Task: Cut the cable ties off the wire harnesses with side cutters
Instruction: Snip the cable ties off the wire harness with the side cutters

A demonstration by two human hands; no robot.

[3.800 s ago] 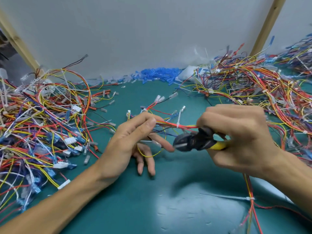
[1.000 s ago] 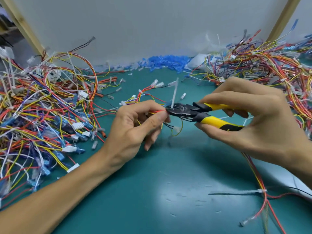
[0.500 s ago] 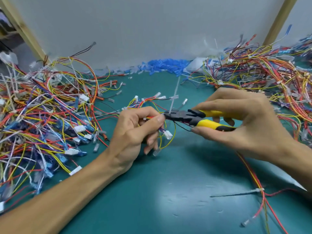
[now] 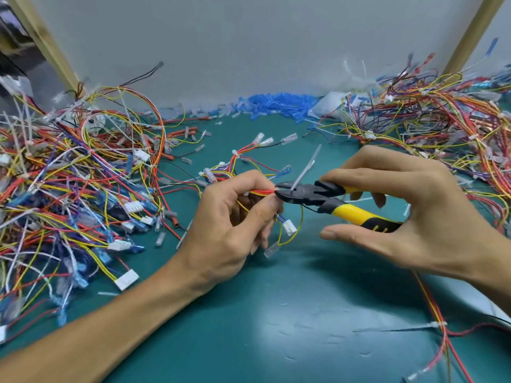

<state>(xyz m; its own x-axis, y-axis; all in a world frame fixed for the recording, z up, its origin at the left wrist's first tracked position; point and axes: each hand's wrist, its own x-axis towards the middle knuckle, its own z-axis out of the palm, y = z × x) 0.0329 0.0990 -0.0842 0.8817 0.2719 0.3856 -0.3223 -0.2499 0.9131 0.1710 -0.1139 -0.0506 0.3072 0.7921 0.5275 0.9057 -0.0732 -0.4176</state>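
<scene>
Mid-task. Our left hand [image 4: 229, 225] fingers pinch a thin red-and-yellow wire harness [image 4: 261, 192] just left of the yellow-and-black side cutters [image 4: 309, 196]. Our right hand [image 4: 414, 217] fingers curl round their handles, jaws at a translucent white cable tie [image 4: 305, 168]. Tangled harness piles [image 4: 442, 128] either side show many ties left, we judge.

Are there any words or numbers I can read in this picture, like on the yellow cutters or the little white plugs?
No text can be read anywhere here.
Side cutters in the right hand: yellow and black handles show only grooves, no lettering.
White plugs on the wires: too small to show any marking.
Wire harness pinched by the left hand: no label.
Grey wall: blank.
</scene>
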